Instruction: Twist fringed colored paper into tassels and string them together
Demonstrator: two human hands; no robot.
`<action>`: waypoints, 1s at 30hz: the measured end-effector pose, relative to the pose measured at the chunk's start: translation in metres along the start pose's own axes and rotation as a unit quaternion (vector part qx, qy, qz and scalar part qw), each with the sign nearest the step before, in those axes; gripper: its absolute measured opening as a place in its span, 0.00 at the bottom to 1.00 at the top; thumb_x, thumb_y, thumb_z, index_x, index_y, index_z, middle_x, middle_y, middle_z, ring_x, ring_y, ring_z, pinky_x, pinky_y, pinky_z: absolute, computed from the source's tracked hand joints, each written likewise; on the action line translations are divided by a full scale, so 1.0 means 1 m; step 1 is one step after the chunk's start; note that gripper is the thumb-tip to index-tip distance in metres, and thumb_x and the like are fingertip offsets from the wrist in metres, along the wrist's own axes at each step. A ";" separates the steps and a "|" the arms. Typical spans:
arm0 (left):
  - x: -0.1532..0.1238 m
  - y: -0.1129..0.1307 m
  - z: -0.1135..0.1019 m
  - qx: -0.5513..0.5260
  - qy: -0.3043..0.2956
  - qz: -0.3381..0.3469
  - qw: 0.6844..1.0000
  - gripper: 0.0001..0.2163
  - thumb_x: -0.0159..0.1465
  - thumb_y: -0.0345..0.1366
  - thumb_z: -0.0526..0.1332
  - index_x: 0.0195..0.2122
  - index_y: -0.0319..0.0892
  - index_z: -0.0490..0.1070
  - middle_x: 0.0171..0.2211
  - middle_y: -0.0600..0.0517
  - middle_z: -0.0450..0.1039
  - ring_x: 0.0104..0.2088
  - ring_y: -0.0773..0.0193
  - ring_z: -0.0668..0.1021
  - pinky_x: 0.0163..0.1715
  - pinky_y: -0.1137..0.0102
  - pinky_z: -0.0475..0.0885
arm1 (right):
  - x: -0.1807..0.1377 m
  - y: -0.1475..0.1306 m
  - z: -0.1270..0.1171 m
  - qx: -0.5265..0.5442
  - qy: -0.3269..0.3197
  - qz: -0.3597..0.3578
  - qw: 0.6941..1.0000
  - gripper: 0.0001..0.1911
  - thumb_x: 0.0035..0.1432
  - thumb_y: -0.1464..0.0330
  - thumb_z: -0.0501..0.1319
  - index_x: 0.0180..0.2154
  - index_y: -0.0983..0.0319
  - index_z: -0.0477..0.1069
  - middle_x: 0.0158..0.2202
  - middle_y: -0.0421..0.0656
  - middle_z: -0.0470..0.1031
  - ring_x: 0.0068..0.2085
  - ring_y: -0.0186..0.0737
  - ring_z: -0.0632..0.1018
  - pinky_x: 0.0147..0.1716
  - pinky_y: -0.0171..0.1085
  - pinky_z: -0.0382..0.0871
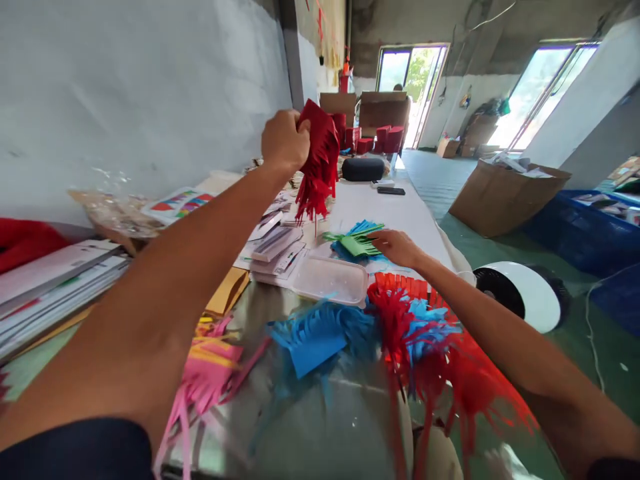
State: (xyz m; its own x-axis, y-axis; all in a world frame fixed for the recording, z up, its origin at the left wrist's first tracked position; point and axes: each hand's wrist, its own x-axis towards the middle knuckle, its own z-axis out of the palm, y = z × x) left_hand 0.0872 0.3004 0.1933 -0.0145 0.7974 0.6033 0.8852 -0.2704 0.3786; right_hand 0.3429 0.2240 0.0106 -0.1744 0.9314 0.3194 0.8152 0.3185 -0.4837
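Observation:
My left hand [286,141] is raised and closed on a folded piece of dark red fringed paper [320,157], whose cut strips hang down. Farther right and lower, my right hand [397,248] has its fingers closed at the edge of a green fringed paper [359,245], which lies over blue fringed paper on the table. Nearer to me lies a larger blue fringed paper [315,343]. Red fringed paper [463,373] spreads beneath my right forearm, with light blue strips [425,327] among it. Pink fringed paper [207,373] with yellow strips is at the left.
A shallow plastic tray [333,279] sits mid-table beside stacked white packets [277,243]. A black case [363,169] and a phone [391,191] lie farther back. Right of the table are a fan [530,293], a cardboard box [500,197] and blue crates [575,230].

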 end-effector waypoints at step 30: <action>-0.445 0.058 -0.156 -0.570 -0.427 -0.042 0.700 0.30 0.61 0.67 0.65 0.46 0.45 0.81 0.45 0.45 0.83 0.50 0.52 0.82 0.51 0.59 0.78 | -0.428 -0.251 -0.033 0.277 0.246 0.014 0.929 0.17 0.67 0.56 0.67 0.55 0.51 0.82 0.54 0.43 0.84 0.55 0.52 0.84 0.59 0.55 0.79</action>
State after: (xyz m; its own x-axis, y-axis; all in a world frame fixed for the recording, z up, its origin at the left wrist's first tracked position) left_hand 0.0724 -0.1543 0.0564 0.6705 0.7364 0.0900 -0.0566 -0.0702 0.9959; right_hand 0.2310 -0.2600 0.0219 0.2270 0.7907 0.5685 0.3831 0.4641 -0.7986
